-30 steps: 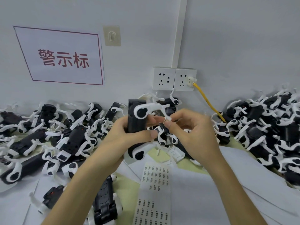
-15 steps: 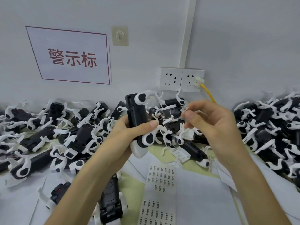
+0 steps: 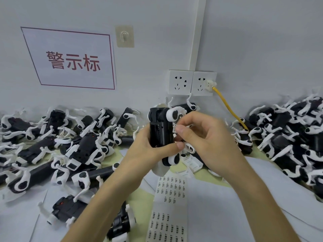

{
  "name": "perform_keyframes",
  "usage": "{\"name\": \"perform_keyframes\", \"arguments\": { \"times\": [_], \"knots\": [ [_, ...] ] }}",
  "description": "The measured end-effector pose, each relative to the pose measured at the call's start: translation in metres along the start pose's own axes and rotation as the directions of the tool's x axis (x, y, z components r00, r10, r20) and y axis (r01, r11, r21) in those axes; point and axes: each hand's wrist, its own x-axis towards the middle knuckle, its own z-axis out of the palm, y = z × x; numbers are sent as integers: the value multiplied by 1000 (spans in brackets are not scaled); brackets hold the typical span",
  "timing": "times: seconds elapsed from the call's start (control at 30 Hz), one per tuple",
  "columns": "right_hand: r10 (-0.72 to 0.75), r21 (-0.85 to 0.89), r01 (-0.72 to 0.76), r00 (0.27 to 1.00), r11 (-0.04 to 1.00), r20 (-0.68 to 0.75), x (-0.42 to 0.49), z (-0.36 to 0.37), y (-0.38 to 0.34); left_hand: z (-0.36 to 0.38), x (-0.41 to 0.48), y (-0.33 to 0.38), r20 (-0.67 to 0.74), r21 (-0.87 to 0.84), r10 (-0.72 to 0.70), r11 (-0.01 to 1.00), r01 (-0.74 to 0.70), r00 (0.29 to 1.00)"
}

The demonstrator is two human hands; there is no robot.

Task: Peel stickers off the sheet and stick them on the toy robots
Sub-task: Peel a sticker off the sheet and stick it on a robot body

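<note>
My left hand (image 3: 148, 151) grips a black toy robot (image 3: 160, 130) with white legs, held upright at the centre of the view, its open black underside toward me. My right hand (image 3: 202, 135) pinches a small white sticker (image 3: 174, 128) between thumb and forefinger, right at the robot's right edge. The sticker sheet (image 3: 170, 206), a long white strip with rows of small printed labels, lies on the table below my hands.
Heaps of black-and-white toy robots lie at the left (image 3: 52, 145) and at the right (image 3: 288, 137). Another robot (image 3: 70, 210) lies near the front left. White paper sheets (image 3: 236, 206) cover the table. A yellow cable (image 3: 229, 109) runs from the wall sockets (image 3: 192, 82).
My left hand turned the robot upright, its black underside now facing me. My right hand came back in from the right with the sticker, up to the robot's edge.
</note>
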Motion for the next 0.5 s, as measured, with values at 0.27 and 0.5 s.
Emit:
{"name": "perform_keyframes", "arguments": {
  "times": [0.27,0.5],
  "knots": [
    [24,4,-23,999,1000,-42,-1,5,0,1,-1,2,9,65,46,997,-47,999],
    [30,0,-30,998,1000,-60,-2,7,0,1,-1,4,10,82,68,994,-69,998]
  ]
}}
